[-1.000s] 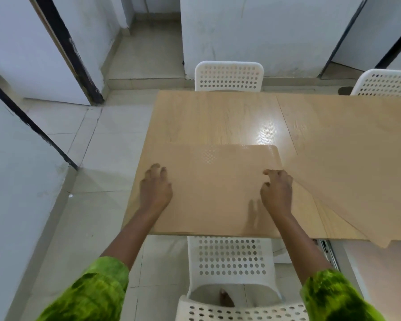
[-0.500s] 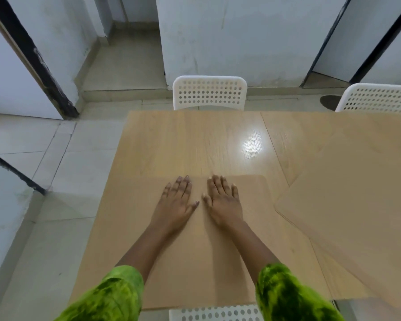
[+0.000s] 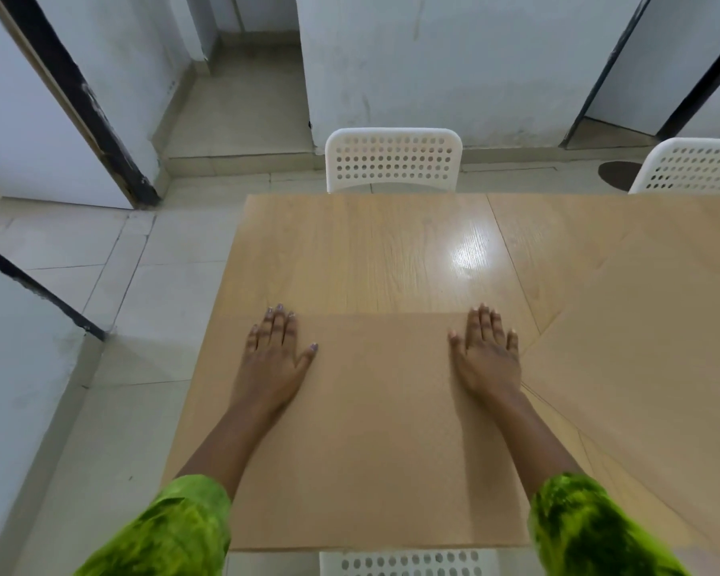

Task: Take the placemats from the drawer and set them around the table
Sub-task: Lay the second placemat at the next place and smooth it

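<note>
Two placemats showed plainly on the wooden counter [image 3: 371, 251]. The near placemat [image 3: 383, 430] lay flat and square to the counter's near edge, directly in front of the person. The second placemat [image 3: 649, 347] lay turned at an angle on the right side, close beside the first. Thin edge lines along its near side may have been more sheets beneath, but their number could not be told.

Both grips were released, palms down and fingers straight, pressing on the near placemat. The left grip [image 3: 273, 359] rested at its far left corner and the right grip [image 3: 487, 355] at its far right corner, well apart, fingertips reaching the far edge. Two green sleeves [image 3: 171, 534] covered the forearms.

Three white perforated chairs stood at the counter: one [image 3: 393, 160] at the far side, one [image 3: 695, 166] at the far right, one [image 3: 408, 564] tucked at the near edge. Pale floor tiles [image 3: 142, 309] lay to the left.
</note>
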`<state>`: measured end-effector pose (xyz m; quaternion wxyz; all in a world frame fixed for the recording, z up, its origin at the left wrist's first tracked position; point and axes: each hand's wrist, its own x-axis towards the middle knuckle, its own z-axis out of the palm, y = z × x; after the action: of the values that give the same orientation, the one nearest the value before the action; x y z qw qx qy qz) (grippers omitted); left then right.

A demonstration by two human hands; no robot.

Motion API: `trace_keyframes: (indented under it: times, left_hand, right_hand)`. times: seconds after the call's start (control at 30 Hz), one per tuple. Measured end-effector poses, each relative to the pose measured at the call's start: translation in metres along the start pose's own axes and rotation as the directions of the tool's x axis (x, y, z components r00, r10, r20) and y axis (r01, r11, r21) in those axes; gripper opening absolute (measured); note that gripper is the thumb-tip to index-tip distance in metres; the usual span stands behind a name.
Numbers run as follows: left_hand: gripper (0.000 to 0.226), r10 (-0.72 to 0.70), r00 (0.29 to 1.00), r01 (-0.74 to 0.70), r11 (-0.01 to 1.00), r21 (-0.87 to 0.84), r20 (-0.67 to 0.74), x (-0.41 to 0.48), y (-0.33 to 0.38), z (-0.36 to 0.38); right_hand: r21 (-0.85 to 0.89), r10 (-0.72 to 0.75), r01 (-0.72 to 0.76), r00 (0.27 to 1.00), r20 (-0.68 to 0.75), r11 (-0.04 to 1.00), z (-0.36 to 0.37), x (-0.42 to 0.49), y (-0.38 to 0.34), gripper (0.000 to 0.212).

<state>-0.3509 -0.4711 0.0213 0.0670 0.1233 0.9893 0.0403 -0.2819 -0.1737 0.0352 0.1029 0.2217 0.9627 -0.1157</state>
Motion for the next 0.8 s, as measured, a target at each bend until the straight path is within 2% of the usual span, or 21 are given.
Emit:
trace_keyframes:
  times: [0.07,0.1,0.17,0.27,0.47,0.6,0.7,0.8]
  left_hand:
    - [0.079,0.017,1.000,-0.017,1.000,-0.021,0.015,-0.007,0.006,-0.005]
    - [0.080,0.050,0.999,-0.050,0.998,-0.033,-0.021,-0.016,0.012,-0.006]
    - [0.079,0.165,0.980,-0.170,0.985,-0.037,-0.107,-0.046,0.031,-0.002]
    - [0.068,0.264,0.960,-0.270,0.961,-0.053,-0.091,-0.099,0.057,0.017]
    - [0.066,0.223,0.973,-0.222,0.975,0.020,-0.055,-0.130,0.061,0.030]
    - [0.069,0.214,0.975,-0.212,0.977,0.027,-0.060,-0.128,0.056,0.029]
    - [0.071,0.199,0.977,-0.198,0.980,0.017,-0.081,-0.127,0.046,0.027]
    - [0.072,0.167,0.982,-0.167,0.986,0.005,-0.086,-0.126,0.035,0.026]
  right_hand:
    - [0.015,0.003,-0.002,1.000,-0.016,1.000,-0.004,-0.010,-0.007,0.064]
    - [0.011,-0.025,0.026,0.999,-0.038,1.000,-0.004,-0.021,-0.015,0.065]
    - [0.005,-0.132,0.133,0.989,-0.066,0.991,0.004,-0.059,-0.036,0.076]
    - [0.077,-0.257,0.258,0.966,-0.016,0.963,0.031,-0.123,-0.062,0.086]
    - [-0.012,-0.172,0.173,0.985,0.027,0.985,0.053,-0.151,-0.062,0.062]
    - [-0.014,-0.230,0.229,0.973,-0.028,0.973,0.047,-0.147,-0.041,0.077]
    - [0.024,-0.171,0.174,0.982,-0.081,0.985,0.043,-0.141,-0.015,0.081]
    - [-0.002,-0.115,0.115,0.991,-0.071,0.993,0.039,-0.137,0.011,0.081]
